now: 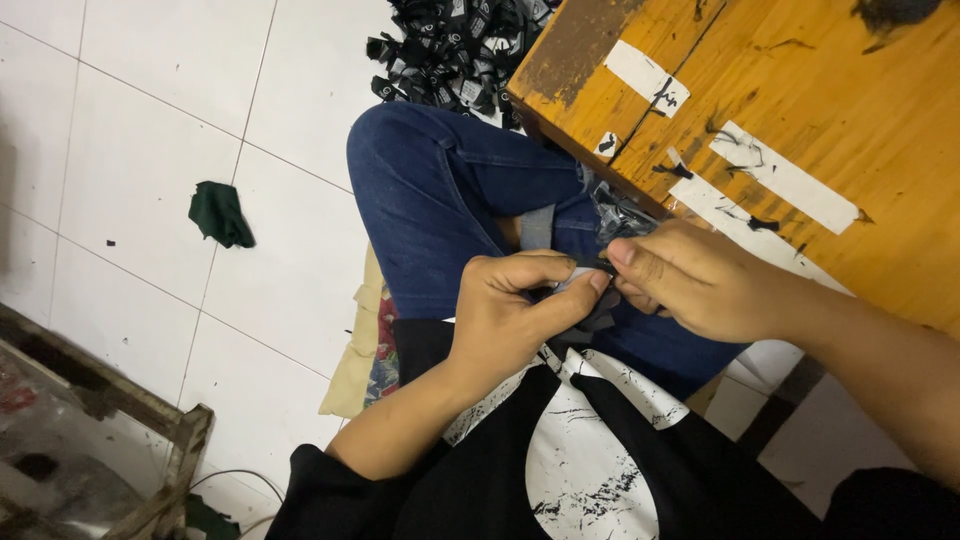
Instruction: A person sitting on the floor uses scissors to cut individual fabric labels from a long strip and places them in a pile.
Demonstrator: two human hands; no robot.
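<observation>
Small grey label (pixel 578 283) sits pinched between both hands over the lap: left hand (pixel 510 310) grips its near end, right hand (pixel 690 280) its far end.

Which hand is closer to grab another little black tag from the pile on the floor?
Probably the left hand: it is on the pile's side. The right hand sits by the wooden table. Both pinch a small label.

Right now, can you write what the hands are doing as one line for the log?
left hand: pinching small grey label | right hand: pinching same label | place: over lap in blue jeans | nearby: wooden table, pile of black labels
</observation>
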